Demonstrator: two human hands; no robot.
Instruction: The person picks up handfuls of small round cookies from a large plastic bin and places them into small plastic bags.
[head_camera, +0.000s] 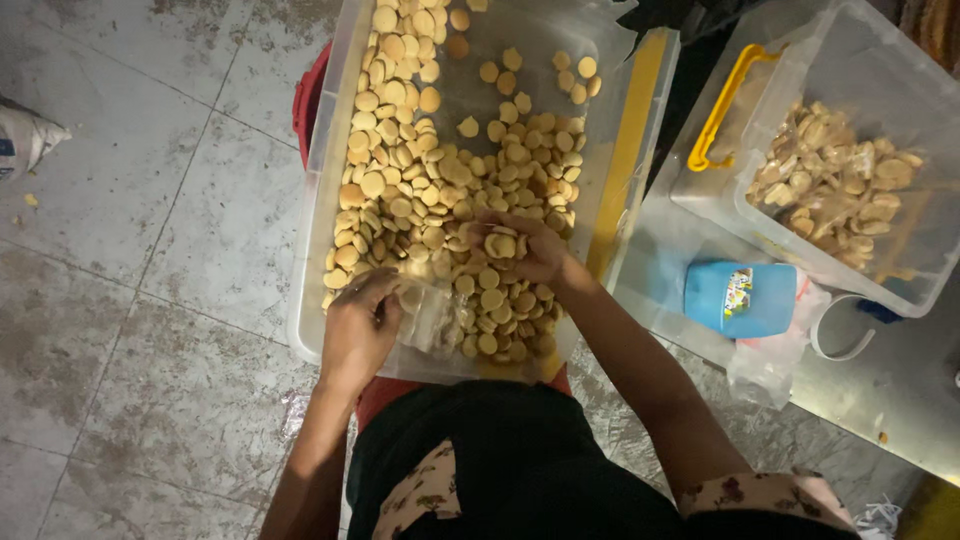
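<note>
1. Pale golden round biscuits are heaped in a clear plastic bin, thickest along its left side and near end, thinner toward the far right corner.
2. The bin is seen resting over a red stool or crate, whose edge shows at the bin's left side, above a grey tiled floor.
3. The left hand is closed on the mouth of a small clear plastic bag, which is held open just inside the near left part of the bin; a few biscuits can be made out inside the bag.
4. The right hand is curled over a small stack of biscuits, gripped between fingers and thumb on top of the heap, a little beyond and to the right of the bag.
5. To the right, well apart from the hands, a second clear bin with a yellow handle is seen holding filled bags of biscuits.
6. A blue plastic container is lying in front of that second bin, on a clear lid or tray, with loose clear bags just beside it.
7. A dark garment and a floral sleeve are visible at the lower edge.
</note>
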